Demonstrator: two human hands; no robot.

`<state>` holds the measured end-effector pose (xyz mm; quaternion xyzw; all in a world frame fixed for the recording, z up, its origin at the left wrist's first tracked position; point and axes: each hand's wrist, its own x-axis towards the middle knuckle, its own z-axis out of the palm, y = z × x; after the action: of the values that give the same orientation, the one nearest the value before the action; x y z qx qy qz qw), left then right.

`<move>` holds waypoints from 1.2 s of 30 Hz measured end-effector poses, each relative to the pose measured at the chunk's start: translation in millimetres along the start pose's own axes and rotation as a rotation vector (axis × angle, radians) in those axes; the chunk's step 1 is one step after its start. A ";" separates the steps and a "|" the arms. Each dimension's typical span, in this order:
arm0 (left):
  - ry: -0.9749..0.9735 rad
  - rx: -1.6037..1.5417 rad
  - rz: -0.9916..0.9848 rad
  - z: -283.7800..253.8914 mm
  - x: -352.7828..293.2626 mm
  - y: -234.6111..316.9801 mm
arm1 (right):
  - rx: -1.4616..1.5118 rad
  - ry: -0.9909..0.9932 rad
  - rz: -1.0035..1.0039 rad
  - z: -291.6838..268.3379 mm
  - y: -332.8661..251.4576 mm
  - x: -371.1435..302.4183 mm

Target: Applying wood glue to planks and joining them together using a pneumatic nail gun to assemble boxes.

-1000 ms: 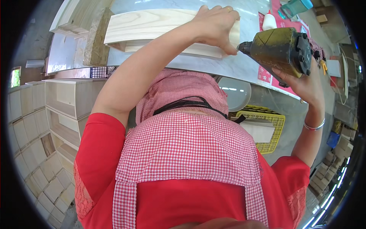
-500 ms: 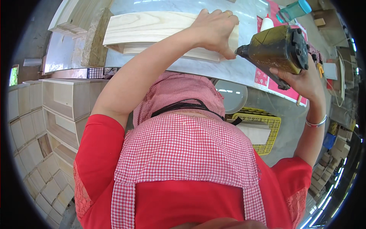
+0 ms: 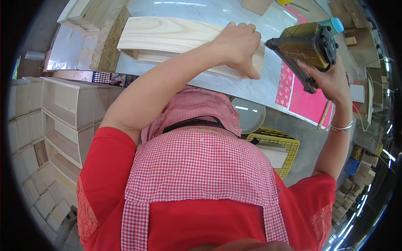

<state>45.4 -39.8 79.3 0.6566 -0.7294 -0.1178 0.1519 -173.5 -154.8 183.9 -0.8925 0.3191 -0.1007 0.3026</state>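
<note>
A long box of pale wood [image 3: 167,35] lies across the marble-patterned tabletop, its open side partly toward me. My left hand [image 3: 239,48] is closed over the box's right end, thumb on the near side and fingers over the top. In my right hand [image 3: 331,81] is a nail gun [image 3: 303,44], worn yellow-brown and black, gripped by its handle. Its nose points left and stands beside the box's right end, close to my left fingers. Whether the nose touches the wood I cannot tell. Most of the gun's handle is hidden by my right hand.
A rough wooden block [image 3: 109,39] stands at the box's left end. Stacked wooden boxes [image 3: 60,102] fill the floor at left. Right of the box lies a pink patterned sheet [image 3: 303,98]. A bottle with a teal lid [image 3: 336,25] is behind the gun. Below the table sits a yellow crate [image 3: 293,157].
The nail gun's nose has shifted toward the far side along the box's right end, and the gun has tilted. My left hand keeps its hold. The whole view has moved slightly.
</note>
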 end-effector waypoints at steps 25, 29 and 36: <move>0.549 -0.089 0.393 38.1 -107.2 5.7 | -0.024 0.056 0.102 -8.3 5.3 -19.2; 0.275 0.045 0.045 57.1 -144.3 -40.5 | -0.029 0.074 0.075 -15.8 16.8 -40.7; -0.018 -0.106 -0.259 61.4 -115.9 -93.8 | 0.023 0.181 0.154 -25.5 33.4 -79.8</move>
<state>119.3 63.3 -20.1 0.7352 -0.6326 -0.1806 0.1633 -262.0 -137.1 185.1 -0.8491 0.4115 -0.1610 0.2895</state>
